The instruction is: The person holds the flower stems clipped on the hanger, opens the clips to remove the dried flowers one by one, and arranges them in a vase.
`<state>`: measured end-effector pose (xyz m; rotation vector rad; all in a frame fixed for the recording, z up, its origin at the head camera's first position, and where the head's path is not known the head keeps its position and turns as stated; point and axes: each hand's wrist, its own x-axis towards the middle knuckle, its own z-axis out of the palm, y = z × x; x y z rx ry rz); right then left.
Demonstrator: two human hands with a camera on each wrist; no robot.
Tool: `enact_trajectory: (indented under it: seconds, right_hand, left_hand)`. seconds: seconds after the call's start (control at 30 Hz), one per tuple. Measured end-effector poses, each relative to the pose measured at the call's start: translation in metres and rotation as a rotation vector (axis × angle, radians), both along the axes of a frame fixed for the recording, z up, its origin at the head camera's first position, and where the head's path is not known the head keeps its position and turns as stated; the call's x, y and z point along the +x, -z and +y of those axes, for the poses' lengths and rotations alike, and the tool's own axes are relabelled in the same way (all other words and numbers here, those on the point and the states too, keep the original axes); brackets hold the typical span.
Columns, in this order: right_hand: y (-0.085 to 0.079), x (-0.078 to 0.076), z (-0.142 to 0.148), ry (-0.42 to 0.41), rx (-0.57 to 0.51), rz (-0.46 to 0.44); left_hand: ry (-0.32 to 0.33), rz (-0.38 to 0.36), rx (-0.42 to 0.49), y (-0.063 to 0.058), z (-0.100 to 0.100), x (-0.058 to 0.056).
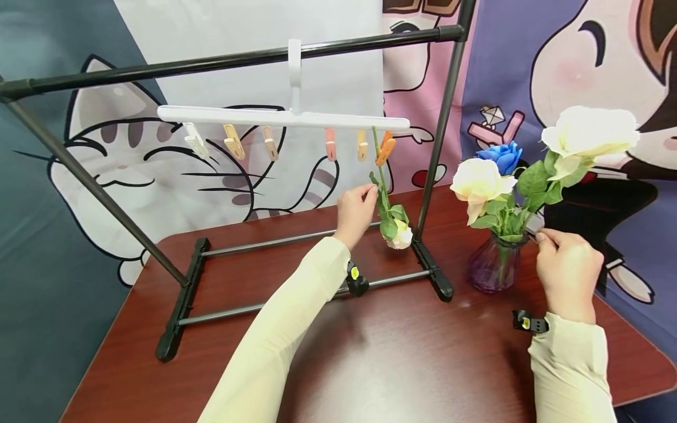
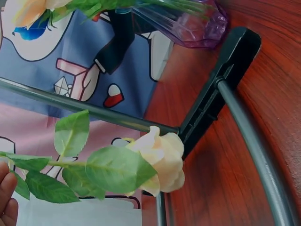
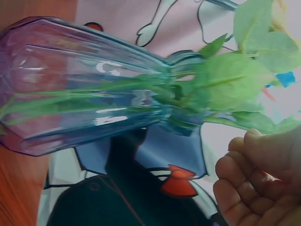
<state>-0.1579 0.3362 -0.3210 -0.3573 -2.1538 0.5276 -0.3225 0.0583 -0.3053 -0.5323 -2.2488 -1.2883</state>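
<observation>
A cream rose (image 1: 398,235) hangs head down, its stem caught in an orange clothespin (image 1: 385,148) under a white hanger (image 1: 238,116). My left hand (image 1: 357,214) pinches at the leafy stem, above the bloom; in the left wrist view its fingers (image 2: 7,195) show only at the edge. To the right, a purple glass vase (image 1: 492,267) holds cream roses (image 1: 589,138) and a blue rose (image 1: 502,157). My right hand (image 1: 568,273) is beside the vase mouth, fingers curled. In the right wrist view its thumb meets a green stem (image 3: 230,123) coming out of the vase.
The hanger hooks over the bar of a black metal rack (image 1: 238,63) standing on the reddish wooden table (image 1: 402,352). Several other clothespins (image 1: 330,145) hang from the hanger. The rack's foot (image 1: 436,276) is between hanging rose and vase. A cartoon-printed cloth (image 1: 158,147) covers the back.
</observation>
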Motion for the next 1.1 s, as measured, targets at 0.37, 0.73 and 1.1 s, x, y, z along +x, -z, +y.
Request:
enact_trajectory:
  seconds: [0.37,0.73,1.1]
  right_hand:
    - [-0.022,0.014,-0.021,0.006,0.040,0.224]
    - [-0.033,0.020,-0.033,0.002,0.020,0.315]
    - [-0.035,0.021,-0.038,-0.030,0.045,0.339]
  left_hand:
    - [-0.008,0.041,0.036,-0.009,0.012,-0.009]
    - [0.037,-0.049,0.039,-0.009,0.019,-0.011]
    - [0.029,-0.009,0.019,-0.011,0.027,-0.012]
